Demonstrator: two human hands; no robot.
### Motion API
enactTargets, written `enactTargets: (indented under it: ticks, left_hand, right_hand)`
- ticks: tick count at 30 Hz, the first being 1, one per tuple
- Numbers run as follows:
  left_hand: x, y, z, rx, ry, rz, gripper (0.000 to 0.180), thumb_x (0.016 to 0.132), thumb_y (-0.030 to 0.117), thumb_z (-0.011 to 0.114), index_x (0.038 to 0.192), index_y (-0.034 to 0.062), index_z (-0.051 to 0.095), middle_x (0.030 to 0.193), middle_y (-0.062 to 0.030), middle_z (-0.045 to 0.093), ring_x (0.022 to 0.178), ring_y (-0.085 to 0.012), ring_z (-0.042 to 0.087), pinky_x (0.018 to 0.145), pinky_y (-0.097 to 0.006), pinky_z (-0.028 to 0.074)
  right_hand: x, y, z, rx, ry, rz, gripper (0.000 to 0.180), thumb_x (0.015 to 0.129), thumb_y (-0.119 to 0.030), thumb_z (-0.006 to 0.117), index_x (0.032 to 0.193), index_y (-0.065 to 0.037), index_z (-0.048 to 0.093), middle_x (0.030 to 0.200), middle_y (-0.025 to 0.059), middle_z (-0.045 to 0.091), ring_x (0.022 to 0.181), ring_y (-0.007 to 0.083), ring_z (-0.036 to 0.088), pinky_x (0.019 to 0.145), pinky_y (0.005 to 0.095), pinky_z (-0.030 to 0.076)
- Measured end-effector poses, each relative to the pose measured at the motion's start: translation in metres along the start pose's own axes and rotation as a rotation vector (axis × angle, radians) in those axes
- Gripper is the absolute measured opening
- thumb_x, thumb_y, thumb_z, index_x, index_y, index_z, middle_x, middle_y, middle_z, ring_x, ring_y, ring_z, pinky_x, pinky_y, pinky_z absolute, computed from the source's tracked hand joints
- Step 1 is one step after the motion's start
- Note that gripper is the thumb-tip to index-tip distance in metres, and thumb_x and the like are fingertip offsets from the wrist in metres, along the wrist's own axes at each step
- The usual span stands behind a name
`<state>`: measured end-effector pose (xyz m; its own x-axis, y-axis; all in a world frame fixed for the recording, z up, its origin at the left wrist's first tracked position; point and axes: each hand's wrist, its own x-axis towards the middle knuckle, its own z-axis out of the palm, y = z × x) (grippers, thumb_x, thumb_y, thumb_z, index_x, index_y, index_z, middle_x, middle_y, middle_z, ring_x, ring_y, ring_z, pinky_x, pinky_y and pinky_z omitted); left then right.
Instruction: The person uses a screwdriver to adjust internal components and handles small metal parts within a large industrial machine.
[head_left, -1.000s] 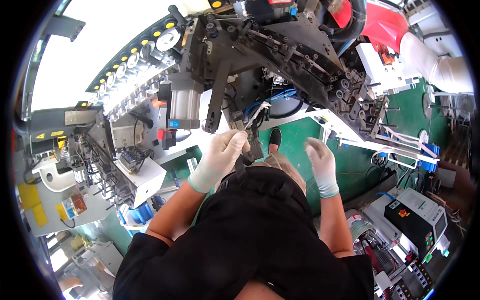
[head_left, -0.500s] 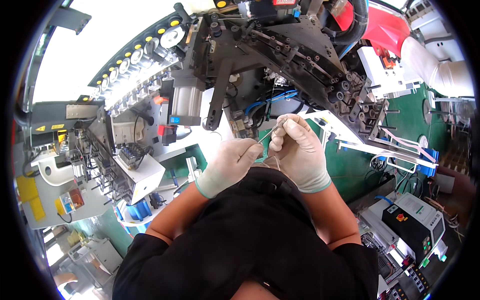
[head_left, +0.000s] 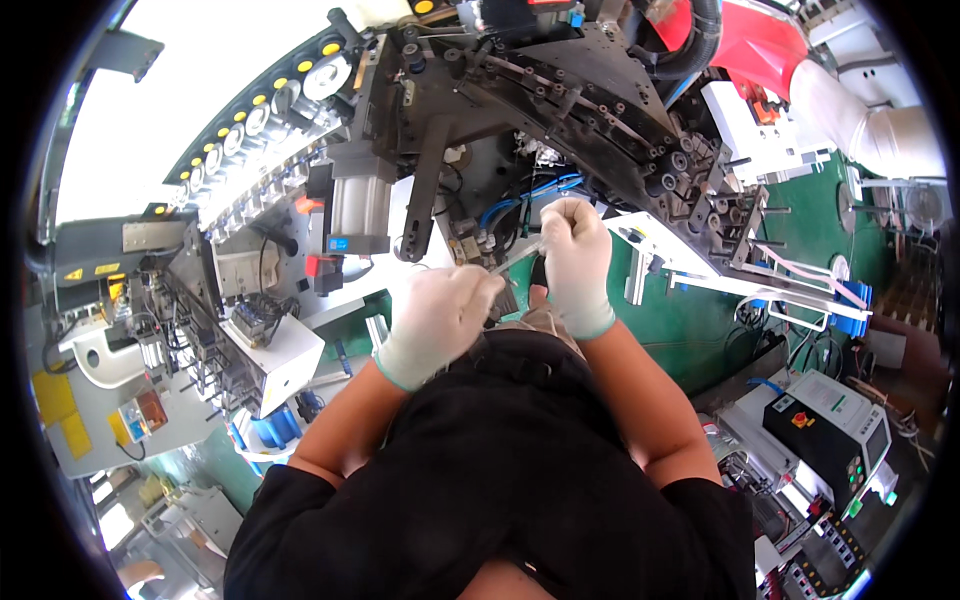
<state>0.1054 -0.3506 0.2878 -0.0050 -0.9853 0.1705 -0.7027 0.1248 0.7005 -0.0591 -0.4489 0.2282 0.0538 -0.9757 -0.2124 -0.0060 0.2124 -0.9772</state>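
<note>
My left hand [head_left: 435, 318] wears a white knit glove with a green cuff, its fingers closed on one end of a thin pale strip [head_left: 516, 259]. At the other end, my right hand [head_left: 578, 268], gloved alike, has its fingers curled into a pinch around the strip. The strip slants up from left to right across the gap between the hands, in front of my waist. Its ends are covered by the fingers, and its exact kind is too small and blurred to tell.
A dark machine frame [head_left: 575, 110] with rollers stands ahead. At the left are a metal cylinder [head_left: 361, 208], a row of spools [head_left: 258, 122] and a white box [head_left: 287, 362]. A control box [head_left: 825, 440] sits at the lower right, and green floor [head_left: 690, 350] shows beyond my right arm.
Both hands have drawn a little apart, the right one rising and turning its knuckles up. More of the thin strip shows between them. The whole view has shifted slightly.
</note>
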Motion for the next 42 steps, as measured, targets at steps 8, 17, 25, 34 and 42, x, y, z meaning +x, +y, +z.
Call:
enactTargets:
  ticks: [8,17,25,34,42]
  left_hand:
    - [0.009,0.006,-0.019,-0.839,-0.19,-0.623,0.049,0.114,0.035,0.045,0.094,-0.0037,0.068,0.059,0.0043,0.046,0.053,-0.0029,0.041,0.052,-0.022,0.034]
    - [0.015,0.008,-0.007,-0.572,-0.238,-0.52,0.043,0.112,0.03,0.051,0.093,-0.0029,0.071,0.059,0.0006,0.051,0.055,-0.0076,0.047,0.054,-0.027,0.04]
    - [0.026,-0.008,-0.006,0.143,-0.165,-0.139,0.028,0.103,0.024,0.06,0.088,0.0041,0.071,0.072,-0.0153,0.067,0.065,-0.0353,0.065,0.059,-0.044,0.049]
    - [0.028,-0.005,-0.005,-0.158,-0.283,-0.283,0.031,0.105,0.027,0.057,0.088,0.0036,0.069,0.077,-0.0182,0.067,0.071,-0.0396,0.066,0.064,-0.048,0.05]
    - [0.025,-0.008,-0.001,-0.162,-0.399,-0.302,0.033,0.106,0.026,0.055,0.09,0.0003,0.068,0.077,-0.0201,0.066,0.074,-0.0395,0.066,0.068,-0.047,0.05]
  right_hand:
    - [0.005,0.02,-0.059,0.146,-0.094,0.377,0.034,0.106,-0.03,0.061,0.09,0.0,0.067,0.068,0.0032,0.062,0.054,0.0111,0.06,0.054,0.0248,0.047]
    - [-0.02,-0.066,-0.006,0.398,-0.29,0.234,0.027,0.104,-0.025,0.069,0.117,-0.001,0.073,0.101,0.0053,0.075,0.091,0.0112,0.068,0.083,0.0258,0.054]
    - [-0.014,-0.036,0.001,0.333,-0.096,0.064,0.016,0.1,-0.014,0.071,0.105,0.001,0.074,0.095,0.003,0.073,0.085,0.0097,0.066,0.081,0.0253,0.052]
    - [0.002,-0.019,-0.01,-0.307,0.015,-0.487,0.011,0.087,0.001,0.067,0.079,-0.003,0.061,0.08,0.0073,0.061,0.074,0.0221,0.058,0.071,0.0337,0.048]
    - [-0.001,-0.004,-0.03,-0.523,0.071,-0.585,0.011,0.085,0.0,0.065,0.076,-0.005,0.06,0.078,0.0102,0.06,0.072,0.0284,0.058,0.071,0.0385,0.049]
